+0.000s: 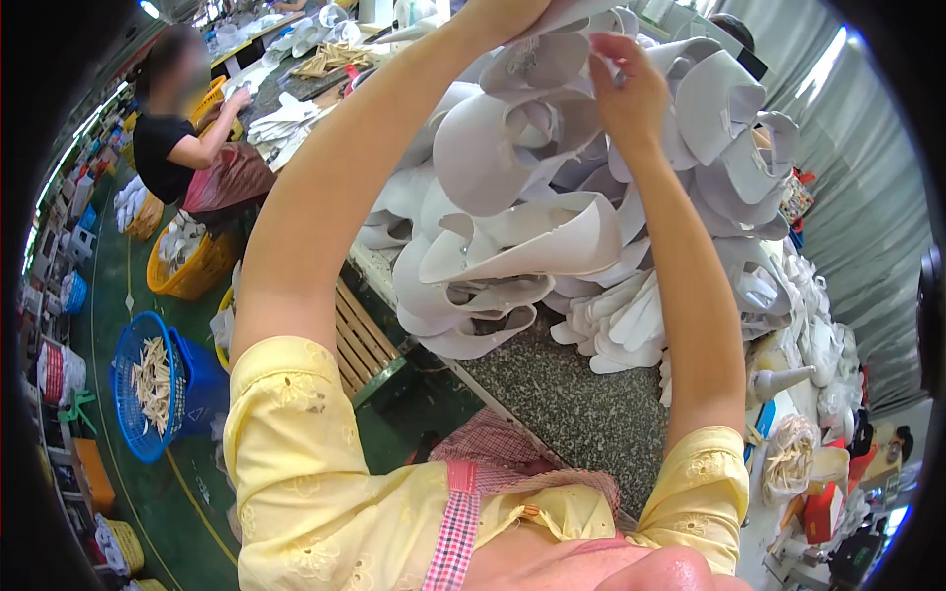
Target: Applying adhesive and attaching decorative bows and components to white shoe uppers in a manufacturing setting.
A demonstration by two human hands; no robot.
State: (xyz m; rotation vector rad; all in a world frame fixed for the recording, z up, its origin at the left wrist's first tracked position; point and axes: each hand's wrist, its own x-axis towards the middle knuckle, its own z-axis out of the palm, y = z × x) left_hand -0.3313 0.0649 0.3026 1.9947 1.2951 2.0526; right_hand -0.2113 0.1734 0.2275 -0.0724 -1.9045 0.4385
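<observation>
A tall heap of white shoe uppers [532, 241] covers the stone worktop in front of me. My left hand [505, 14] reaches to the top edge of the picture, beside a white piece [564, 14]; its fingers are out of sight, so its grip cannot be made out. Over the upper part of the heap is my right hand [633, 87], with fingers bent in and drawn together close to the uppers. Whatever is between those fingers is too small to name. Below the heap, flat white sole-shaped pieces [623, 320] lie in an overlapping row.
The speckled worktop [567, 394] reaches close to my apron. A wooden slatted rack [363, 330] stands left of it. On the floor are a blue basket [148, 448] of light pieces and a yellow basket [163, 279]. A co-worker [187, 138] handles white pieces at the far left.
</observation>
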